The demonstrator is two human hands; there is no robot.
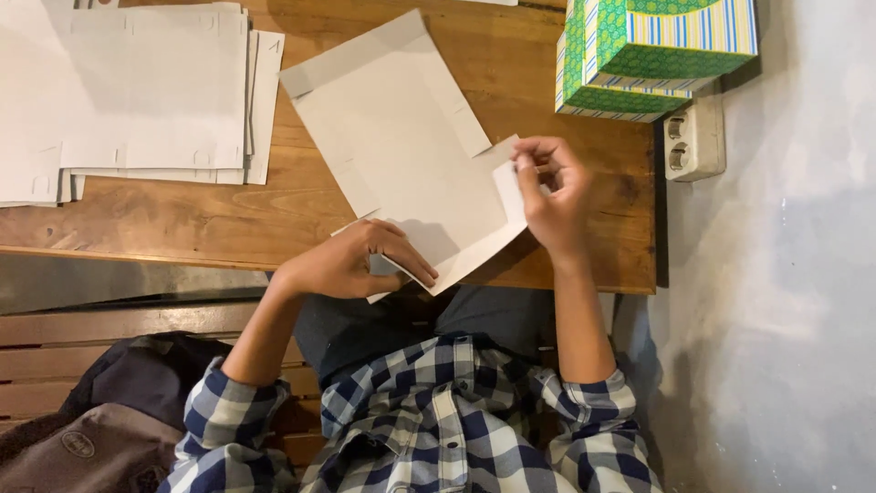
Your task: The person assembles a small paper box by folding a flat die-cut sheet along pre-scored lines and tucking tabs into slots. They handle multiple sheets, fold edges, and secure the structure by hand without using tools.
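A flat, unfolded white cardboard box blank [401, 137] lies on the wooden table [228, 219], reaching over its near edge. My left hand [351, 260] presses and grips the blank's near corner at the table edge. My right hand [552, 196] pinches a small side flap of the blank and bends it upward. Both sleeves are blue and white checked.
A stack of several more flat white blanks [137, 91] sits at the table's far left. A green patterned box with striped sides [657, 55] stands at the far right, beside a white wall socket strip [693, 137]. A dark bag [100, 420] rests on the bench below left.
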